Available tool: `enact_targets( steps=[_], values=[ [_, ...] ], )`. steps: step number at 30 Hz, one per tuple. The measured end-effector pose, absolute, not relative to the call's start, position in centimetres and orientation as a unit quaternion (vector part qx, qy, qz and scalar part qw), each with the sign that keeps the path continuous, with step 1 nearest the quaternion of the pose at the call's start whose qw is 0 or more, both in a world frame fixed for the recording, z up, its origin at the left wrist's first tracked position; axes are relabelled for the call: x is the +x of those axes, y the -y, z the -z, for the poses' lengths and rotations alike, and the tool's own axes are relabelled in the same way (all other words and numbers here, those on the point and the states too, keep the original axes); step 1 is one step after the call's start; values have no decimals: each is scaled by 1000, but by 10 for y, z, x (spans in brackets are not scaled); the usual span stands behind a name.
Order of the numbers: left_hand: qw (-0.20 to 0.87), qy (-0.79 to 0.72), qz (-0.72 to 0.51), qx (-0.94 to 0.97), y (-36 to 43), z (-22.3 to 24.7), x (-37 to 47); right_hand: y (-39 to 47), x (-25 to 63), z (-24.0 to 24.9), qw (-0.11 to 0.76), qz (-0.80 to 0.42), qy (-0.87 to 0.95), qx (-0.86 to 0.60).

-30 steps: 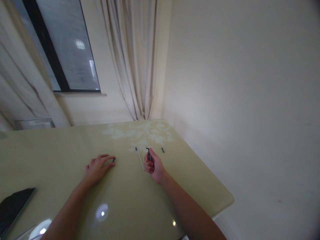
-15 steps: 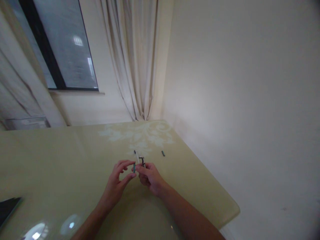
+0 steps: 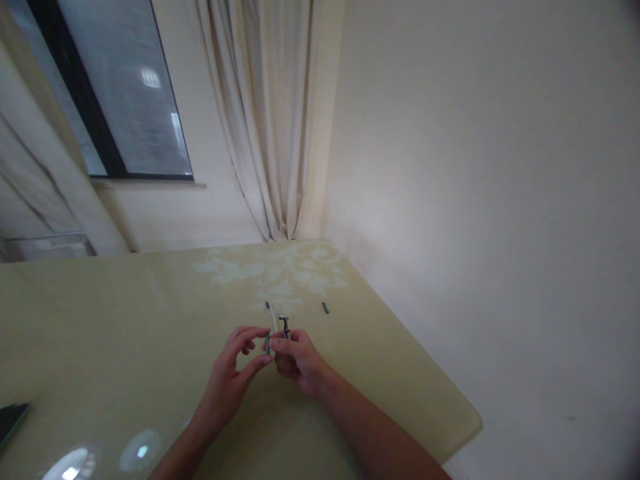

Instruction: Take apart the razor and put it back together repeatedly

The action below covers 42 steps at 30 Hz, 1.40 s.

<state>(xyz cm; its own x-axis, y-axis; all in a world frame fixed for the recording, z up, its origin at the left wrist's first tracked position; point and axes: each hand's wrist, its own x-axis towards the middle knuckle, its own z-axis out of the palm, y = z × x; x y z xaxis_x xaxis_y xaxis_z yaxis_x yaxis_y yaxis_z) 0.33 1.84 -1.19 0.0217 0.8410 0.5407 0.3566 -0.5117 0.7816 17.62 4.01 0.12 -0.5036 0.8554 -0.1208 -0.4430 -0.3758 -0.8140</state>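
Note:
Between the thumb and index finger of my left hand (image 3: 235, 370) stands a small dark green, stick-like piece (image 3: 267, 343), held nearly upright. My right hand (image 3: 300, 360) is closed beside it, gripping a small shiny metal piece (image 3: 285, 325) with a bent top. The right fingertips meet or nearly touch the green piece. Just beyond the hands, a thin white strip or tube (image 3: 273, 317) rises toward a small dark tip (image 3: 267, 305); whether it is held or lies on the table I cannot tell. Farther right, a short dark piece (image 3: 325, 307) lies on the table.
The glossy yellowish table (image 3: 390, 380) meets the wall (image 3: 475, 200) along its right side. A dark flat object (image 3: 13, 420) shows at the left edge. Behind the table hang curtains (image 3: 280, 120) beside a window (image 3: 125, 87).
The view has shifted slightly. Both hands sit a touch lower in the picture, still holding the green piece and the metal piece close together.

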Motion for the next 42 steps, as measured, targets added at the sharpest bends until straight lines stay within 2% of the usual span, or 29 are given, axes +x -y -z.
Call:
enact_targets(
  steps=[11,18,24,42],
  values=[
    [262,-448,-533,668,-16,6,0,-41,178,3,412,-769,405,-274],
    [496,-438,-577,479,-19,22,-3,-41,179,-1,448,-714,474,-254],
    [620,-342,-618,342,-20,29,6,-35,182,-6,428,-678,541,-253],
    [638,-340,-595,351,-12,21,8,-30,180,-14,381,-688,570,-240]
  ],
)
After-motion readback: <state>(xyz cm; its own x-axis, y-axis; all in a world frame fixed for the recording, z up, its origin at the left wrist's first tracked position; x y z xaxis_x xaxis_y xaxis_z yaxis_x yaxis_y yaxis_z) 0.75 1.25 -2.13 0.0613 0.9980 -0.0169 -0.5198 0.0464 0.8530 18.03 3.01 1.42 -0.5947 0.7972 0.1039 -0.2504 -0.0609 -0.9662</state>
